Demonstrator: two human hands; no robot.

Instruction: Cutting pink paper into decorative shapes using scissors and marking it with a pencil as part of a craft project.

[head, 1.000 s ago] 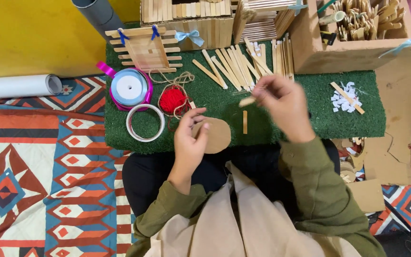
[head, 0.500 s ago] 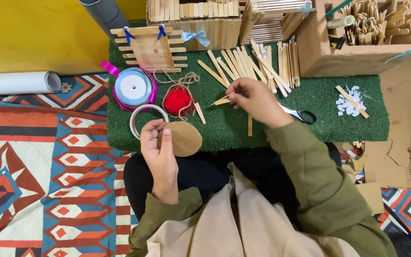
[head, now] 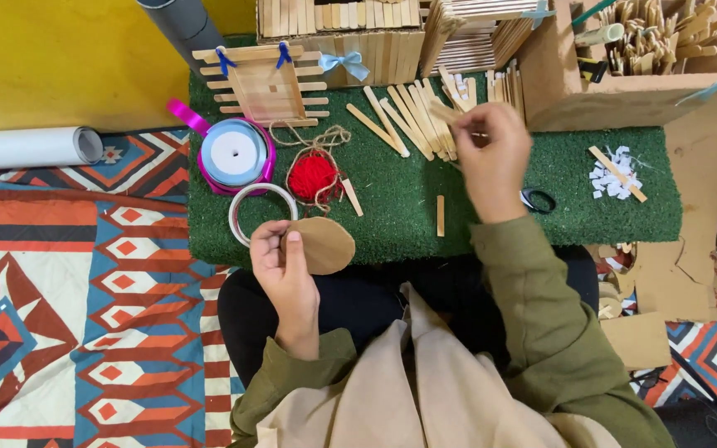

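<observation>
patterned rug (head: 60,307) and yellow floor (head: 60,58) frame the scene; across the seated person's lap lies the green turf mat (head: 408,207), serving as the work surface, its near edge just above the knees and its far edge crowded by stick-built boxes (head: 350,29) and a cardboard box (head: 624,83) of wooden clips. progress, as judged from the layout: a small ladder-like stick frame (head: 263,83) with blue bows stands finished at the back left, while the oval cardboard disc (head: 321,245) bears no sticks yet, so the work on it appears barely begun. the left hand (head: 280,265) pinches the disc by its left rim, thumb on top, holding it at the mat's near edge, partly over the lap. the right hand (head: 495,153) is raised over the fan of loose craft sticks (head: 412,120), fingers curled closed around one or more sticks; the exact count cannot be told. open room: the mat's centre, between the red yarn ball (head: 313,174) and the scissors (head: 537,199), is mostly bare save one short stick (head: 440,216); the left side is crowded by the ribbon spool (head: 234,153) and tape ring (head: 260,211), the right by white paper scraps (head: 612,178). smallest items sit well apart from both hands.
</observation>
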